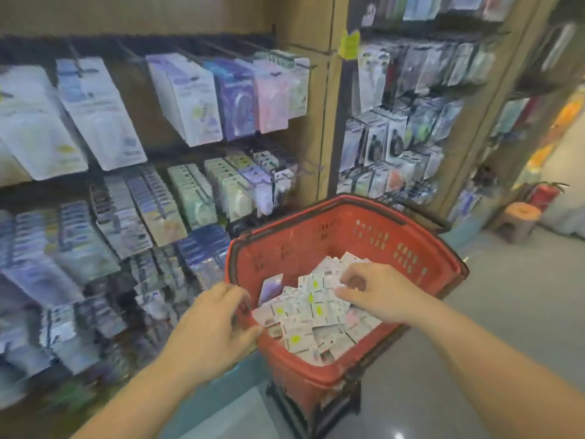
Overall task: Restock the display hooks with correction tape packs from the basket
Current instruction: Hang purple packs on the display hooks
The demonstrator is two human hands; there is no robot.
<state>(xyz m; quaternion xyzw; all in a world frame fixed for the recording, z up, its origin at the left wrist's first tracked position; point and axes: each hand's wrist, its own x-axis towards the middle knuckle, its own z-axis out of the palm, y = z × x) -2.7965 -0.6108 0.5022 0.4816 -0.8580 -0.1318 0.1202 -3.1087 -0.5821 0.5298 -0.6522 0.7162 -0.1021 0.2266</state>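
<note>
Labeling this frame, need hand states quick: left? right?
Left hand: at the basket rim, fingers curled; grip cannot be told.
Right hand: in the basket, fingers curled on the packs; whether it holds one cannot be told.

1 head view (wide-angle) looks forward and down, close over the basket [348,236]

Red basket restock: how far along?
Done: many wall hooks already hang full. In hand: right hand digs into the white pack pile in the red plastic basket; left hand grips its rim. Left: the pile is large, so most hanging remains.
</note>
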